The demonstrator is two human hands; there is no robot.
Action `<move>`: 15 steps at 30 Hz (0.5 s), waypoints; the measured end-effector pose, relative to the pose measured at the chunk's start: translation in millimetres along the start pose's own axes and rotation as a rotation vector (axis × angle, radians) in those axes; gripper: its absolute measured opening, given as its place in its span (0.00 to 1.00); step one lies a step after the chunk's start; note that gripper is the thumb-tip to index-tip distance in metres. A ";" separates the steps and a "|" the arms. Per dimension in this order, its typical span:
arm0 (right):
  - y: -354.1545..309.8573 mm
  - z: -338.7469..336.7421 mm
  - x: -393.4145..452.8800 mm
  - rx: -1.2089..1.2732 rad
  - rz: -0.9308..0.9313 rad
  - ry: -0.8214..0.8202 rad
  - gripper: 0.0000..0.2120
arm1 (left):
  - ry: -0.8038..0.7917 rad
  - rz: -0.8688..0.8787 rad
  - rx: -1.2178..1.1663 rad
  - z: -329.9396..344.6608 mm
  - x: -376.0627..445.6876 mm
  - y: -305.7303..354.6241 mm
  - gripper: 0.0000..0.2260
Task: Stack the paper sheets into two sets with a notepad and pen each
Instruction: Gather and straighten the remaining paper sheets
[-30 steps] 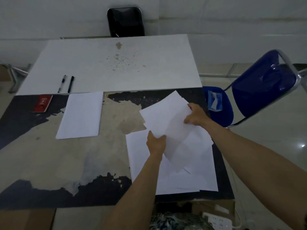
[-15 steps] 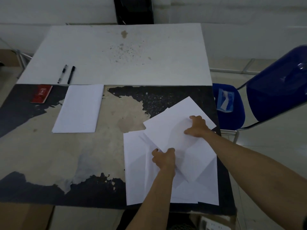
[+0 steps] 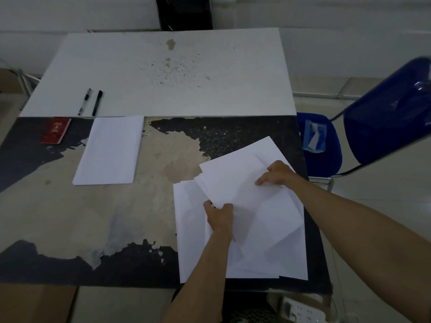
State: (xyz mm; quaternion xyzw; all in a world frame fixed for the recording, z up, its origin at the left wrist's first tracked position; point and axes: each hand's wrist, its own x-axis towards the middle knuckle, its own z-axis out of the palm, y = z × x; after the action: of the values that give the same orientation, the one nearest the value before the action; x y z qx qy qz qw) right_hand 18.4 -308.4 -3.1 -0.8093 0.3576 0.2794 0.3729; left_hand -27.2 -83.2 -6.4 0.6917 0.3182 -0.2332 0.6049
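Observation:
A loose, skewed pile of white paper sheets [image 3: 261, 248] lies at the right of the worn table [image 3: 130, 220]. My left hand [image 3: 220, 217] grips the near left edge of the tilted top sheets [image 3: 235, 180]. My right hand [image 3: 278, 174] pinches their far right edge. A neat stack of sheets [image 3: 109, 150] lies at the left. Beyond it rest a red notepad [image 3: 56, 131] and two pens [image 3: 90, 102] side by side on a white board [image 3: 186, 66].
A blue chair [image 3: 382, 117] stands right of the table, with a clear packet [image 3: 314, 136] on its seat. A black chair [image 3: 186, 12] stands behind the table. A power strip [image 3: 303, 312] lies on the floor below the near edge.
The top sheets, held raised a second ago, have come down onto the pile. Both hands kept their hold on them. The camera tilted down and closer.

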 end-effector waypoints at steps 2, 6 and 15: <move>0.6 -2.0 -6.7 0.088 -0.026 -0.010 0.33 | -0.035 0.052 -0.031 -9.3 1.9 4.0 0.18; -3.9 -8.7 -36.0 0.385 -0.120 -0.167 0.15 | -0.146 0.109 -0.069 -31.7 9.4 16.7 0.16; -51.1 2.9 -92.4 0.427 -0.421 -0.266 0.18 | -0.150 0.220 -0.199 -84.3 10.3 61.0 0.22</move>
State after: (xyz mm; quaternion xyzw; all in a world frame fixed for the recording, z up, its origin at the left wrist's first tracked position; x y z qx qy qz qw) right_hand 3.7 -248.0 82.3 -0.7254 0.1810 0.2180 0.6274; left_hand 18.7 -2.5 41.7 0.6398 0.2159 -0.1840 0.7143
